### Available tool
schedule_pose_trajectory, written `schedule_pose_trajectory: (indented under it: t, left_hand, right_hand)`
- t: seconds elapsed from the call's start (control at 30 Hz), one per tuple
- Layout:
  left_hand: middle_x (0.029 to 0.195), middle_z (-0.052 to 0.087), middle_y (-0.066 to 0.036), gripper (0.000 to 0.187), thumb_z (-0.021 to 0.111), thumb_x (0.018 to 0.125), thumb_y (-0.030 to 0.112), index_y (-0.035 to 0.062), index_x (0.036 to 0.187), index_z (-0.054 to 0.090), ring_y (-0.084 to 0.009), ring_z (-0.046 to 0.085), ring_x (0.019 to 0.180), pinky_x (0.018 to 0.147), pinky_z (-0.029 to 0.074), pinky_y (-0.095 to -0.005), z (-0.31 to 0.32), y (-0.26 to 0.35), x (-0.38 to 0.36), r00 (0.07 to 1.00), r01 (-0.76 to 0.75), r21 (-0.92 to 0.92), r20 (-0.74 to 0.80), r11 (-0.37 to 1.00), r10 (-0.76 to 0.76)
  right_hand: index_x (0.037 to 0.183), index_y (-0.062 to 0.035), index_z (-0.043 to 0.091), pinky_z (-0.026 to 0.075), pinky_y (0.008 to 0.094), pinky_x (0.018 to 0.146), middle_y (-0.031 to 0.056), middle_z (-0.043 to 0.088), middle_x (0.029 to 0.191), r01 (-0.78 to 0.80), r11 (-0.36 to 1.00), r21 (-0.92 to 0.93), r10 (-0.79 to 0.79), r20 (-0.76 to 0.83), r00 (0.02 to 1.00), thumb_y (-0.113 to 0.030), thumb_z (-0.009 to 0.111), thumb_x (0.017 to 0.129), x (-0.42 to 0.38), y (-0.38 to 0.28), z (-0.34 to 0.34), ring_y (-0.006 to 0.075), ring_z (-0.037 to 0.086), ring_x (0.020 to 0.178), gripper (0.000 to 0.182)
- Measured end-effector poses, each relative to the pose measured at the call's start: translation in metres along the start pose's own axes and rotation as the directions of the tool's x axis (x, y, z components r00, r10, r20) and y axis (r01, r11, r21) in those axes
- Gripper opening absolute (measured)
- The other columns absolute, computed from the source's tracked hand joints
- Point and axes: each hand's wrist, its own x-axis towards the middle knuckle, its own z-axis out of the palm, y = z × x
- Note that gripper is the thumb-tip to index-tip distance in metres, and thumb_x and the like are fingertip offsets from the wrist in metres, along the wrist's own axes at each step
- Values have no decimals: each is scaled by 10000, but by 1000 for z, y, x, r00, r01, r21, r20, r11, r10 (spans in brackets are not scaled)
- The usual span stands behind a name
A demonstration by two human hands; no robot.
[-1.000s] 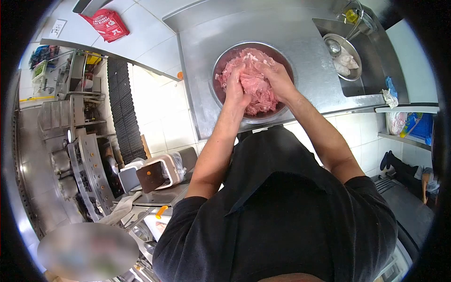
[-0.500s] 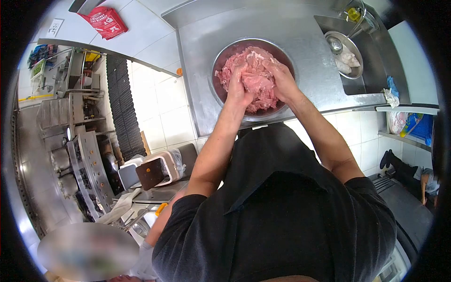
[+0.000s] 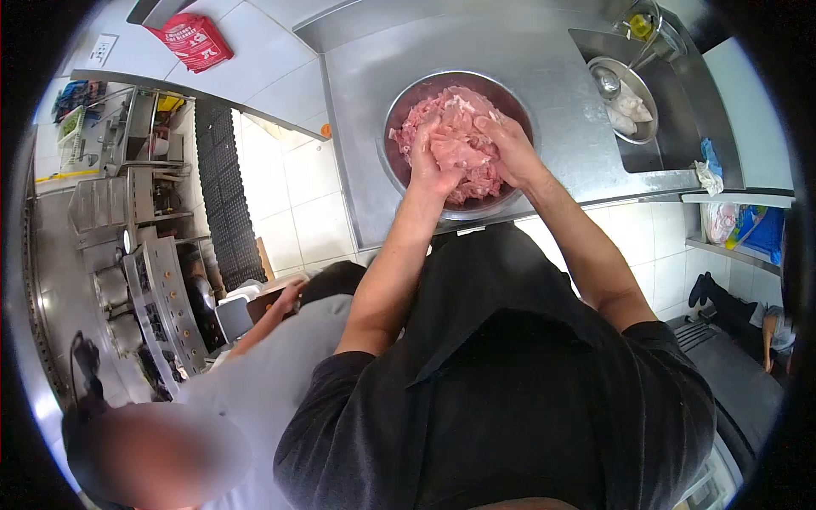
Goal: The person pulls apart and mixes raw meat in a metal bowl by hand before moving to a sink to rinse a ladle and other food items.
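Observation:
A wide steel bowl (image 3: 396, 174) holds a heap of pink, thinly cut raw meat (image 3: 463, 140). My left hand (image 3: 430, 163) cups the left side of the heap, its fingers partly sunk in the pieces. On the opposite side, my right hand (image 3: 510, 151) presses against the meat, with its thumb over the top. A clump is squeezed between both palms inside the bowl. The fingertips of both hands are partly hidden by the meat.
The bowl stands on a steel counter (image 3: 357, 102). To the right, a sink (image 3: 680, 127) contains a metal colander (image 3: 653, 132) with pale items. A person in a light shirt (image 3: 272, 365) is close on my left, reaching toward the bins. Another person (image 3: 773, 331) is at far right.
The person on my left has moved forward and now leans beside my left arm, covering part of the bins. The clump between my hands has changed shape slightly; my hands have barely moved.

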Motion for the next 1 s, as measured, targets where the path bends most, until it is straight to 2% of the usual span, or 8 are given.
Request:
schedule_pose_trajectory:
  t: [0.2,0.27,0.37,0.47,0.67,0.77,0.87,1.0]
  left_hand:
    - [1319,664,-101,442,612,981,342,161,1384,598,-300,678,1167,976,588,-541,-9,-8,3,994,-85,95,78,992,78]
    - [1350,646,-102,446,613,993,290,139,1411,567,-294,688,1143,979,588,-539,-26,1,14,990,105,-6,99,995,-103]
    - [1418,600,-108,539,638,995,206,75,1493,480,-272,685,1129,989,573,-530,-14,15,12,987,161,255,-27,954,-159]
    - [1473,555,-123,689,667,984,152,5,1581,356,-225,661,1152,990,560,-463,33,5,-11,967,-22,659,-177,752,184]
    - [1453,561,-138,750,643,992,110,-31,1626,268,-161,611,1196,931,553,-329,-4,5,6,944,-286,904,210,317,254]
    - [1336,631,-122,736,653,966,92,6,1620,327,-160,646,1098,922,541,-282,1,11,2,970,-181,903,98,390,222]
    - [1160,679,-80,595,598,984,40,2,1554,431,-143,673,936,839,554,-274,-9,12,2,989,-89,715,-22,694,149]
    - [1245,674,-90,403,572,1007,45,37,1409,550,-192,683,1098,910,612,-413,-28,10,7,994,-108,457,35,883,103]
  right_hand:
    - [1441,-8,540,542,373,1027,97,646,1345,-2,987,159,2,-2,1000,-157,627,1041,3,9,-8,200,640,1196,435]
    - [1428,-7,546,545,369,1011,98,654,1326,13,987,162,-1,-70,998,-160,631,1038,-1,10,-8,196,642,1181,427]
    - [1401,5,567,533,352,1005,100,670,1291,156,982,-107,-174,-185,967,-159,655,1025,-3,12,-4,178,638,1165,419]
    - [1366,17,590,520,336,1003,91,682,1267,218,817,-534,-353,-165,921,-162,671,1021,-2,10,-12,168,630,1167,397]
    - [1427,11,571,499,323,1026,94,671,1320,253,876,-411,-334,-138,932,-134,661,1018,-3,-1,-7,165,620,1194,443]
    - [1457,5,553,489,329,1048,93,653,1365,217,926,-310,-271,-143,952,-182,623,1043,-2,0,-13,166,610,1216,460]
    - [1451,-19,562,492,349,1069,88,644,1380,129,970,-205,-167,-182,969,-263,584,1067,0,-6,-19,187,613,1240,455]
    - [1521,-44,486,475,390,1126,85,596,1465,10,993,115,5,-131,991,-307,517,1086,-1,-25,-5,230,591,1318,509]
